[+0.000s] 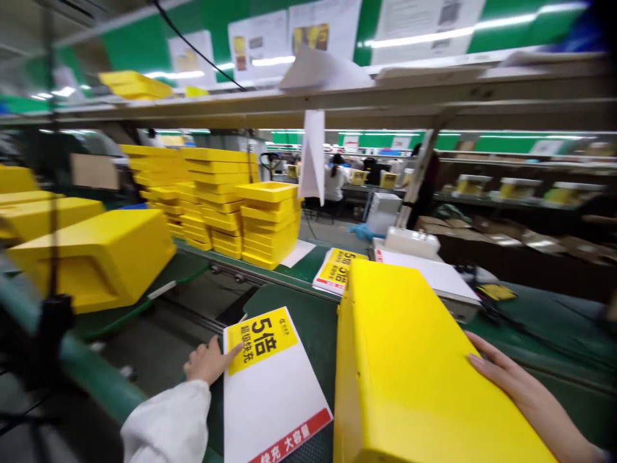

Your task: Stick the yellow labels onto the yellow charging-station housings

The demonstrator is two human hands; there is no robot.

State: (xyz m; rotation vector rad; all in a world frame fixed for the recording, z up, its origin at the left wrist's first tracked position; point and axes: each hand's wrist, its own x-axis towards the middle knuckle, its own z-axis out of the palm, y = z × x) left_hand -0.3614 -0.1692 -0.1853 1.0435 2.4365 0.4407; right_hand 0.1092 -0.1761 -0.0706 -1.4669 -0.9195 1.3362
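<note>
My left hand [209,361] is at the left edge of a white printed sheet [274,399] with a yellow top and a red band, its thumb over the yellow part and its fingers curled at the edge. The sheet lies on the green work surface [313,328]. On the right, my right hand [511,379] rests with its fingers flat against the right side of a large yellow casing [424,366]. Behind the casing lies a stack of similar printed sheets [336,270].
Stacked yellow trays [270,222] stand beyond the sheet. More yellow casings [101,257] lie on the left. A shelf [241,106] crosses overhead. A white box [412,243] and cables [511,325] are at the back right. A person [333,180] sits farther away.
</note>
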